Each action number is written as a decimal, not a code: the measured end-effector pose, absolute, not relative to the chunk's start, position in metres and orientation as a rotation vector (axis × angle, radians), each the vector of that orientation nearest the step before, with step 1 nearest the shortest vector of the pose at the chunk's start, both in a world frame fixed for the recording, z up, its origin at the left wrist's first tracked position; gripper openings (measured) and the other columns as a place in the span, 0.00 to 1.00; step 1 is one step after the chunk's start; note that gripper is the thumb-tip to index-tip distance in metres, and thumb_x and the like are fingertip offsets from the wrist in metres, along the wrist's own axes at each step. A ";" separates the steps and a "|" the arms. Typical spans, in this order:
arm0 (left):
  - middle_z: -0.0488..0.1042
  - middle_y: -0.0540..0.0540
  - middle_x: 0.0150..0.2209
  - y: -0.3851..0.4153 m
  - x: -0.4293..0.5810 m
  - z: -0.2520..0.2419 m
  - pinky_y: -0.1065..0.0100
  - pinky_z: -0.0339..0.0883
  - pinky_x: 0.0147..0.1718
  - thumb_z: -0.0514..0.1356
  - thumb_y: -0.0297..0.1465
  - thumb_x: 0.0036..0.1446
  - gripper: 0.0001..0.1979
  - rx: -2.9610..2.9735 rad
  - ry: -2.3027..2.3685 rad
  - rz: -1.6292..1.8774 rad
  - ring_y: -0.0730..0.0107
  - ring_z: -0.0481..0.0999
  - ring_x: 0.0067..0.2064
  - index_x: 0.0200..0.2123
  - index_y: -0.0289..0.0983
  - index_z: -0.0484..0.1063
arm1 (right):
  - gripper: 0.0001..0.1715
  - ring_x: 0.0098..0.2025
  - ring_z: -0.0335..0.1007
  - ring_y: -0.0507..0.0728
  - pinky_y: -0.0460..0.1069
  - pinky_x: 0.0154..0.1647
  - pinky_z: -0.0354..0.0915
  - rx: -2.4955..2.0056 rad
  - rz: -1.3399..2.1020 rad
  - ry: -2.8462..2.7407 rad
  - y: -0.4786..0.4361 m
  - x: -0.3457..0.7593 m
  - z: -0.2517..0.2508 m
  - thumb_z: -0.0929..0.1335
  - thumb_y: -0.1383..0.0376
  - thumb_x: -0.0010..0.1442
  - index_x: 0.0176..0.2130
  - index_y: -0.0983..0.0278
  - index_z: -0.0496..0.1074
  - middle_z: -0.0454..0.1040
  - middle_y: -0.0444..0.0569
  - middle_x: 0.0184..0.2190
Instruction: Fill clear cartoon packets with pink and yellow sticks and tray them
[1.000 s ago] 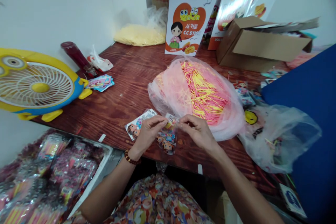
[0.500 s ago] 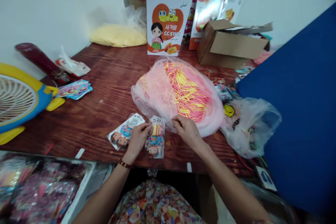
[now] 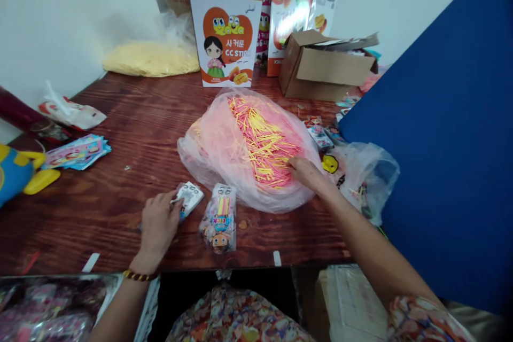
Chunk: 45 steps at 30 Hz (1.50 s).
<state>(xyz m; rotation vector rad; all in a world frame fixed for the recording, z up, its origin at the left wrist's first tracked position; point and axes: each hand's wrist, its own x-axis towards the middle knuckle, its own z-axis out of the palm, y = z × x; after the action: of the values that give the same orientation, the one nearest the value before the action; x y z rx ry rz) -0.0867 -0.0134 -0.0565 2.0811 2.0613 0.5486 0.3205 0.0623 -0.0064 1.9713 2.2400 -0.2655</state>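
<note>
My left hand [image 3: 159,219] lies over a stack of printed cartoon packets [image 3: 191,197], its fingers bent and closed on the top packet's edge. The hand covers most of the stack. To its right, a clear packet [image 3: 219,219] filled with pink and yellow sticks lies flat on other packets. My right hand [image 3: 308,172] reaches into an open pink plastic bag [image 3: 216,139]. Its fingertips are pinched at the right side of a heap of thin pink and yellow sticks [image 3: 264,141]; how many they hold is hidden.
Tall printed cartons [image 3: 228,26] and an open cardboard box [image 3: 328,69] stand behind. A yellow bag [image 3: 148,59] lies at the back left, a card stack [image 3: 78,152] at left. A knotted clear bag [image 3: 372,176] sits beside a blue panel [image 3: 433,144]. Packets fill a bin [image 3: 114,299] below.
My left hand has moved left from the filled packet onto the printed stack. My right hand has gone from the bag's near edge up into the sticks. The view has shifted right.
</note>
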 end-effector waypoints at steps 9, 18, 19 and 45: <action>0.70 0.33 0.55 -0.011 -0.106 -0.070 0.50 0.63 0.46 0.48 0.44 0.65 0.26 2.056 2.233 0.121 0.42 0.67 0.53 0.56 0.35 0.71 | 0.14 0.46 0.74 0.59 0.47 0.41 0.61 1.757 -0.329 2.313 0.064 0.307 -0.012 0.65 0.62 0.63 0.45 0.66 0.76 0.78 0.56 0.45; 0.71 0.32 0.54 -0.004 -0.107 -0.068 0.51 0.64 0.44 0.51 0.42 0.64 0.24 2.075 2.190 0.205 0.41 0.68 0.52 0.56 0.35 0.72 | 0.19 0.53 0.72 0.67 0.55 0.49 0.62 1.690 -0.278 2.255 0.064 0.295 -0.015 0.66 0.60 0.61 0.48 0.68 0.74 0.76 0.63 0.50; 0.71 0.32 0.53 -0.003 -0.106 -0.067 0.51 0.65 0.44 0.51 0.42 0.64 0.24 2.075 2.184 0.209 0.41 0.68 0.52 0.56 0.35 0.72 | 0.19 0.53 0.72 0.67 0.56 0.50 0.62 1.688 -0.267 2.250 0.064 0.292 -0.017 0.66 0.61 0.61 0.48 0.69 0.74 0.76 0.64 0.51; 0.70 0.35 0.52 0.002 -0.106 -0.077 0.53 0.64 0.49 0.54 0.42 0.61 0.25 1.950 2.123 0.321 0.46 0.69 0.53 0.56 0.35 0.70 | 0.20 0.53 0.70 0.68 0.61 0.54 0.57 1.807 -0.184 2.318 0.058 0.288 -0.046 0.57 0.71 0.65 0.49 0.71 0.72 0.75 0.66 0.49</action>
<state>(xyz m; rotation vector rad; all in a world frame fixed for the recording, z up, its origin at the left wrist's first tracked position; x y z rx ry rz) -0.1064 0.0025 -0.0768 1.9504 2.1227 0.3208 0.2882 0.0581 -0.0463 1.8073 2.3177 -0.1842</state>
